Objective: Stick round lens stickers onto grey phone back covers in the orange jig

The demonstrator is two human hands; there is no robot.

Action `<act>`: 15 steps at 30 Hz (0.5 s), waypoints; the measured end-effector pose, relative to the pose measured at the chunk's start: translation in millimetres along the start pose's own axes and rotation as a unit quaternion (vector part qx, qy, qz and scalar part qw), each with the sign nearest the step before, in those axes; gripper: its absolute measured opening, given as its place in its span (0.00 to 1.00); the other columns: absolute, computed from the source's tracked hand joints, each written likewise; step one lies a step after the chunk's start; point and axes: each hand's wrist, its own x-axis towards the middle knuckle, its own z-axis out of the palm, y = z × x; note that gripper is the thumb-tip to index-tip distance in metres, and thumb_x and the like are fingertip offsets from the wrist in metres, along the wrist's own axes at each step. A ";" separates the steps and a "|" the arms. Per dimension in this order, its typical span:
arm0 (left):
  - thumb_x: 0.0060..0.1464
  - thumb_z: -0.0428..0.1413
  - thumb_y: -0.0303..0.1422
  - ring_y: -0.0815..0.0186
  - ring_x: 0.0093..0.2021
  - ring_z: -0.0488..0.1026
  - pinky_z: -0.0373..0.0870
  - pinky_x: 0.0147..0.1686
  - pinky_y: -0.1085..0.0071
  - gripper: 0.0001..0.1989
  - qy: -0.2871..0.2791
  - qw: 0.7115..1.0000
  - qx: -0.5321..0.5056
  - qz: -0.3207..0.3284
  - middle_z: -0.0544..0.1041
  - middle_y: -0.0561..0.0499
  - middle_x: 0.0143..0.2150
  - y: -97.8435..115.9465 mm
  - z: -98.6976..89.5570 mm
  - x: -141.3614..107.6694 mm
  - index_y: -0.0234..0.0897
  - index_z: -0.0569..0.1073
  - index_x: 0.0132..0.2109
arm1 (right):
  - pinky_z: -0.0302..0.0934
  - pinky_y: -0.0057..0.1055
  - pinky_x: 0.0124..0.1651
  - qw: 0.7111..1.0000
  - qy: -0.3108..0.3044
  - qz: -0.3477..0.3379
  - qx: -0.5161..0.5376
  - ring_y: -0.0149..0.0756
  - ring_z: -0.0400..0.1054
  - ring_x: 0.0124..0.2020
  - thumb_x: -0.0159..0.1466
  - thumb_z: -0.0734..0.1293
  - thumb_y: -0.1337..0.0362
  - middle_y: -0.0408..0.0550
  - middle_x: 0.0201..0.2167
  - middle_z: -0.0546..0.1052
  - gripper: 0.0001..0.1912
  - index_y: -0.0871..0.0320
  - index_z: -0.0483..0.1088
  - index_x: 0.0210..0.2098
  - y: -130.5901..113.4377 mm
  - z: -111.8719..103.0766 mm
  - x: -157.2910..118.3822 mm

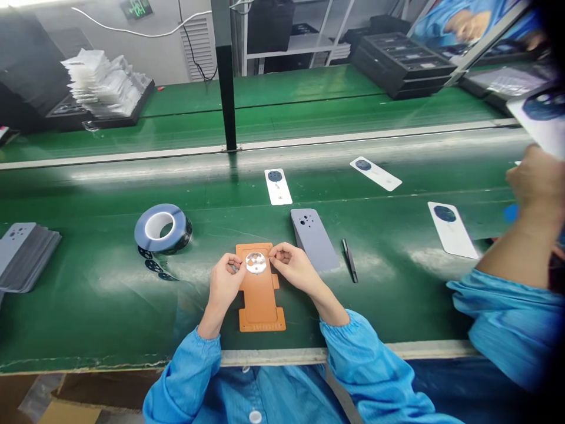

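Flanking a silvery disc [256, 263], left hand [225, 284] curled, right hand [295, 268] angled inward

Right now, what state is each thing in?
Left hand: fingers bent in, by the disc's left edge; grip unclear
Right hand: same, by the right edge
Silver disc: on the fixture
Orange fixture: lying flat
Tape roll: on its side, partly unwound
Tweezers: lying down, unheld
Left grey panels: stacked
Co-worker's hand: holding up a white panel
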 end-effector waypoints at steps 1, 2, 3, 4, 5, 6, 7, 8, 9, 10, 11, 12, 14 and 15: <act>0.48 0.61 0.34 0.72 0.23 0.63 0.62 0.28 0.75 0.07 -0.001 1.000 0.000 0.001 0.75 0.54 0.31 0.0 -0.4 0.0 0.37 0.74 0.35 | 0.67 0.33 0.35 1.000 0.010 -0.011 -0.019 0.34 0.69 0.29 0.60 0.69 0.60 0.44 0.29 0.74 0.07 0.57 0.73 0.36 -3.9 -5.6 -0.9; 0.48 0.61 0.34 0.72 0.23 0.63 0.62 0.28 0.75 0.07 -0.002 1.000 -0.001 0.003 0.75 0.54 0.31 0.0 -0.7 0.0 0.37 0.74 0.35 | 0.67 0.34 0.36 0.998 0.025 -0.026 -0.046 0.35 0.70 0.30 0.61 0.68 0.60 0.45 0.29 0.74 0.07 0.56 0.73 0.37 -8.0 -13.5 -0.4; 0.48 0.60 0.33 0.73 0.23 0.63 0.62 0.28 0.75 0.06 -0.003 1.000 -0.001 0.005 0.76 0.53 0.32 0.1 -1.1 0.1 0.37 0.75 0.35 | 0.68 0.35 0.38 0.995 0.045 -0.046 -0.079 0.36 0.70 0.31 0.62 0.67 0.61 0.46 0.31 0.75 0.08 0.56 0.74 0.39 -12.0 -23.9 1.9; 0.47 0.60 0.32 0.73 0.23 0.64 0.62 0.28 0.75 0.06 -0.002 1.000 -0.001 0.007 0.76 0.53 0.32 0.1 -1.4 0.0 0.37 0.75 0.36 | 0.68 0.37 0.41 0.988 0.069 -0.070 -0.119 0.38 0.71 0.34 0.62 0.67 0.61 0.47 0.33 0.76 0.08 0.55 0.75 0.40 -15.2 -36.5 6.3; 0.47 0.60 0.31 0.73 0.22 0.64 0.62 0.28 0.75 0.06 -0.001 1.000 0.001 0.009 0.77 0.53 0.32 0.3 -2.0 -0.3 0.37 0.75 0.36 | 0.68 0.39 0.45 0.977 0.093 -0.095 -0.164 0.40 0.72 0.38 0.62 0.67 0.61 0.49 0.36 0.77 0.09 0.55 0.76 0.42 -17.4 -50.9 12.8; 0.47 0.59 0.31 0.73 0.22 0.64 0.62 0.28 0.74 0.06 0.000 1.000 0.003 0.011 0.77 0.53 0.33 0.4 -2.8 -1.0 0.37 0.76 0.36 | 0.67 0.42 0.50 0.964 0.113 -0.116 -0.212 0.43 0.73 0.43 0.62 0.67 0.61 0.51 0.41 0.77 0.11 0.54 0.76 0.44 -18.2 -66.3 21.1; 0.47 0.59 0.31 0.73 0.22 0.64 0.63 0.28 0.74 0.07 0.002 1.000 0.007 0.014 0.77 0.53 0.33 0.5 -3.9 -2.2 0.37 0.76 0.36 | 0.65 0.45 0.56 0.950 0.124 -0.127 -0.259 0.47 0.71 0.49 0.62 0.68 0.61 0.53 0.47 0.77 0.14 0.54 0.76 0.48 -17.7 -81.8 30.6; 0.48 0.59 0.31 0.72 0.22 0.65 0.63 0.29 0.73 0.07 0.001 1.000 0.012 0.018 0.78 0.53 0.33 0.5 -5.5 -4.1 0.37 0.76 0.37 | 0.62 0.47 0.60 0.938 0.124 -0.123 -0.300 0.51 0.68 0.56 0.62 0.69 0.59 0.55 0.53 0.74 0.19 0.53 0.75 0.52 -15.8 -96.6 40.6; 0.49 0.58 0.31 0.72 0.22 0.66 0.64 0.29 0.73 0.07 0.000 1.000 0.016 0.024 0.78 0.53 0.33 0.4 -7.6 -6.8 0.38 0.76 0.37 | 0.59 0.50 0.63 0.930 0.113 -0.108 -0.333 0.54 0.64 0.61 0.62 0.70 0.57 0.57 0.58 0.71 0.24 0.54 0.73 0.57 -12.8 -109.8 50.4; 0.50 0.58 0.32 0.71 0.22 0.67 0.64 0.29 0.72 0.07 -0.001 0.999 0.021 0.031 0.79 0.52 0.34 0.2 -10.1 -10.3 0.38 0.76 0.38 | 0.57 0.52 0.65 0.925 0.097 -0.086 -0.358 0.57 0.60 0.65 0.62 0.71 0.55 0.59 0.62 0.68 0.28 0.54 0.71 0.60 -9.2 -120.8 59.2; 0.52 0.58 0.33 0.70 0.23 0.68 0.65 0.30 0.72 0.07 -0.003 0.999 0.024 0.038 0.79 0.52 0.34 -0.1 -13.1 -14.6 0.38 0.77 0.39 | 0.55 0.53 0.66 0.923 0.075 -0.065 -0.371 0.58 0.58 0.67 0.62 0.71 0.52 0.61 0.65 0.66 0.31 0.54 0.70 0.63 -5.3 -129.3 66.6; 0.53 0.58 0.34 0.69 0.24 0.69 0.66 0.30 0.71 0.08 -0.003 0.999 0.025 0.045 0.79 0.51 0.35 -0.4 -16.4 -19.7 0.38 0.77 0.40 | 0.55 0.53 0.66 0.924 0.055 -0.049 -0.376 0.58 0.57 0.68 0.63 0.70 0.50 0.61 0.66 0.65 0.32 0.55 0.69 0.63 -1.5 -135.1 72.2; 0.55 0.58 0.36 0.67 0.27 0.72 0.67 0.31 0.70 0.09 -0.001 0.998 0.022 0.055 0.80 0.50 0.35 -0.8 -23.4 -31.5 0.39 0.77 0.41 | 0.58 0.49 0.65 0.929 0.033 -0.044 -0.366 0.55 0.61 0.66 0.64 0.69 0.49 0.61 0.65 0.67 0.30 0.54 0.71 0.62 4.4 -140.4 77.9; 0.55 0.59 0.37 0.65 0.29 0.74 0.68 0.32 0.70 0.09 0.000 0.998 0.018 0.056 0.80 0.49 0.36 -0.9 -26.7 -37.7 0.40 0.77 0.41 | 0.59 0.47 0.64 0.932 0.038 -0.054 -0.357 0.52 0.64 0.64 0.64 0.69 0.50 0.59 0.63 0.69 0.27 0.54 0.73 0.60 6.0 -141.0 78.3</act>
